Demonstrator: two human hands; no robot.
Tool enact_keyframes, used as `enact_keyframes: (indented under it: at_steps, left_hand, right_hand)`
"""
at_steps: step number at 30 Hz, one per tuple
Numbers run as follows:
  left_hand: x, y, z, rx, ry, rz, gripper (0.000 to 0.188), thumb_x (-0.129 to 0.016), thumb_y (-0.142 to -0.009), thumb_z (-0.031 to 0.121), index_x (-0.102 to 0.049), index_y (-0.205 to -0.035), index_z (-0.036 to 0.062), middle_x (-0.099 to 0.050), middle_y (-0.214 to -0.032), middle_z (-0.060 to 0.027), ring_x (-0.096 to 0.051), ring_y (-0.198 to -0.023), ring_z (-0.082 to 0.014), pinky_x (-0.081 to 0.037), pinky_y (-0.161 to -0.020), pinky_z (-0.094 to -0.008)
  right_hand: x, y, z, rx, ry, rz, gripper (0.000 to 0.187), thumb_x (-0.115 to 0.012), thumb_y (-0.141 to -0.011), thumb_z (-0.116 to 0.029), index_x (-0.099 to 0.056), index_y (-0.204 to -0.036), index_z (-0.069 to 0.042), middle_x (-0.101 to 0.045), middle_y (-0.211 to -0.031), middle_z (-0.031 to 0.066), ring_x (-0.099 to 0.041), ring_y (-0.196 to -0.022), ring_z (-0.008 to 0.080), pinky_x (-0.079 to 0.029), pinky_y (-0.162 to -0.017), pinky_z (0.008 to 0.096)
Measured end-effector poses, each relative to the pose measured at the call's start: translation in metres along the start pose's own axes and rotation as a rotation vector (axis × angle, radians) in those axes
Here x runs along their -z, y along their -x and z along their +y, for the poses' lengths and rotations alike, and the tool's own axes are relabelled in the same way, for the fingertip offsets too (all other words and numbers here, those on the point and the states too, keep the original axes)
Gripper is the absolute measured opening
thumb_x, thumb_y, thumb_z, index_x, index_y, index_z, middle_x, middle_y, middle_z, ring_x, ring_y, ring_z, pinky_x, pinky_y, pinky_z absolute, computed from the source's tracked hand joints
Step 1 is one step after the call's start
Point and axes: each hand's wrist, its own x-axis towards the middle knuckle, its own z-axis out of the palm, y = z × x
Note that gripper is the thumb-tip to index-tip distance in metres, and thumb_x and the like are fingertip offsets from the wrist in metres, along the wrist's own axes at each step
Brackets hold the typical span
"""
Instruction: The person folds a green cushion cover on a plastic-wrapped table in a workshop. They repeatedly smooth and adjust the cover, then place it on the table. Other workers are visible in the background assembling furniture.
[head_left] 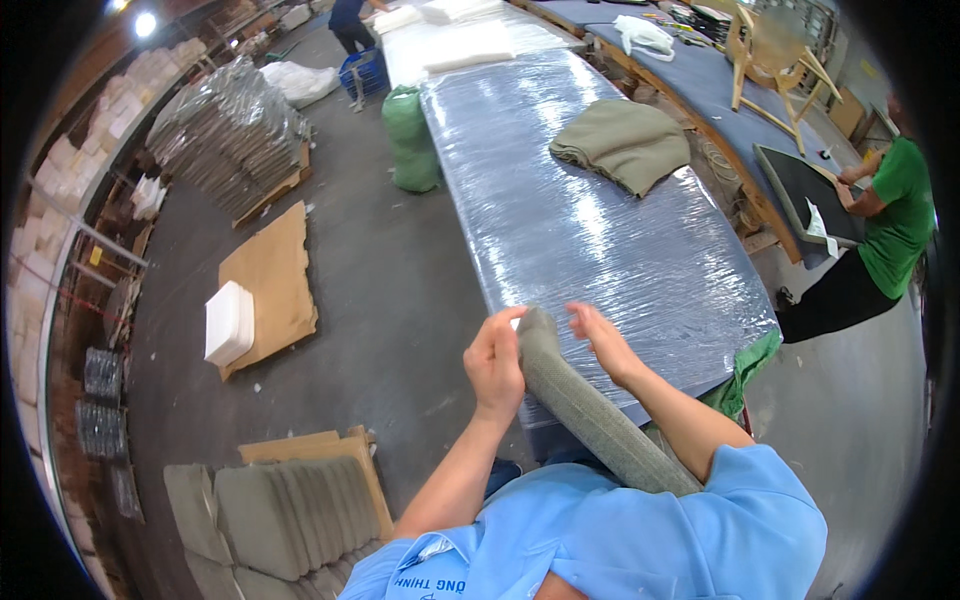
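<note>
A grey-green fabric-covered cushion (600,415) stands on edge against my body, its narrow side facing up and its far corner over the table's near end. My left hand (495,365) has its fingers curled at the left of that corner, gripping it. A small white bit shows by the left fingertips. To the right of the same corner, my right hand (608,343) is raised with its fingers stretched out and holds nothing. Beneath both hands lies the long worktable (560,240), wrapped in shiny plastic film. Folded grey-green fabric (625,145) rests farther up on it.
Stacked grey-green cushions (290,510) sit at the lower left. White foam pieces (230,322) lie on cardboard (275,280) on the floor. A green sack (410,140) stands by the table's left edge. On the right, a person in green (895,215) handles a dark panel at another table.
</note>
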Motion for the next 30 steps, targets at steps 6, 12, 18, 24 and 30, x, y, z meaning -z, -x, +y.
enact_keyframes:
  at_steps: [6,12,18,24,30]
  left_hand:
    - [-0.022,0.019,0.007,-0.420,-0.186,-0.281,0.035,-0.063,-0.098,0.023,-0.072,-0.124,0.0009,-0.060,-0.115,-0.0134,-0.058,-0.103,-0.0214,-0.046,-0.095,-0.0343]
    - [-0.033,-0.001,-0.005,-0.157,0.098,-0.170,0.018,-0.060,-0.094,0.017,-0.065,-0.084,0.0026,-0.057,-0.118,-0.0149,-0.056,-0.107,-0.0233,-0.045,-0.097,-0.0389]
    - [-0.054,-0.079,0.020,-0.233,0.161,-0.279,0.012,-0.064,-0.091,0.012,-0.067,-0.085,0.0023,-0.059,-0.115,-0.0152,-0.056,-0.114,-0.0261,-0.045,-0.098,-0.0398]
    - [-0.085,-0.148,-0.044,-0.170,-0.070,-0.345,0.025,-0.063,-0.099,0.017,-0.069,-0.119,0.0034,-0.060,-0.124,-0.0147,-0.055,-0.120,-0.0252,-0.045,-0.103,-0.0386]
    - [-0.081,-0.159,-0.062,-0.014,0.039,-0.410,0.039,-0.057,-0.104,0.017,-0.062,-0.140,0.0030,-0.063,-0.133,-0.0117,-0.060,-0.119,-0.0201,-0.047,-0.103,-0.0333]
  right_hand:
    - [0.027,0.056,0.048,0.030,-0.140,-0.234,0.070,-0.041,-0.111,-0.052,-0.041,-0.158,-0.001,-0.046,-0.158,0.0190,-0.043,-0.146,0.0284,-0.032,-0.122,0.0400]
    - [-0.002,0.045,-0.002,-0.061,-0.399,-0.325,0.070,-0.041,-0.112,-0.054,-0.040,-0.159,-0.003,-0.053,-0.148,0.0137,-0.049,-0.136,0.0215,-0.040,-0.115,0.0367]
    - [0.002,0.015,-0.047,0.013,-0.136,0.083,0.077,-0.026,-0.111,-0.063,-0.047,-0.155,-0.003,-0.057,-0.144,0.0158,-0.055,-0.128,0.0261,-0.041,-0.113,0.0395]
    - [-0.018,-0.012,-0.087,0.069,-0.429,0.471,0.076,-0.034,-0.109,-0.063,-0.054,-0.148,-0.001,-0.060,-0.142,0.0174,-0.055,-0.131,0.0254,-0.039,-0.114,0.0378]
    - [-0.038,-0.019,-0.083,0.259,-0.232,0.503,0.065,-0.055,-0.107,-0.047,-0.050,-0.152,-0.001,-0.060,-0.142,0.0170,-0.055,-0.133,0.0247,-0.041,-0.113,0.0356]
